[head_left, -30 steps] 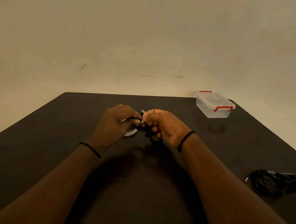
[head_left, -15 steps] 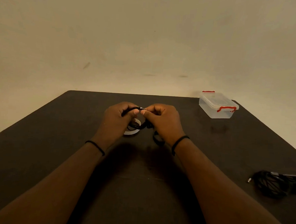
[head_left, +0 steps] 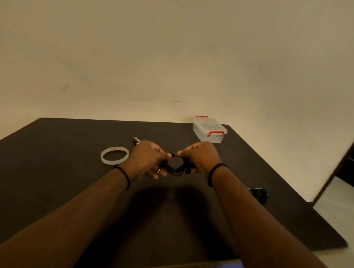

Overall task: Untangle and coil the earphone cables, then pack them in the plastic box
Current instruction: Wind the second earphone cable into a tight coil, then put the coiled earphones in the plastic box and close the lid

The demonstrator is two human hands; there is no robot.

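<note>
tape ring now uncovered left of hands, view shifted | left hand + right hand raised over table, both pinching coiled earphone cable | plastic box far right, lid on

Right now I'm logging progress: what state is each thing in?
plastic box: lid on, red clasps down.
earphone cable: looped into a coil, held between both hands.
left hand: grips the coil.
right hand: pinches the coil.
second cable bundle: lying bunched on the table.
</note>
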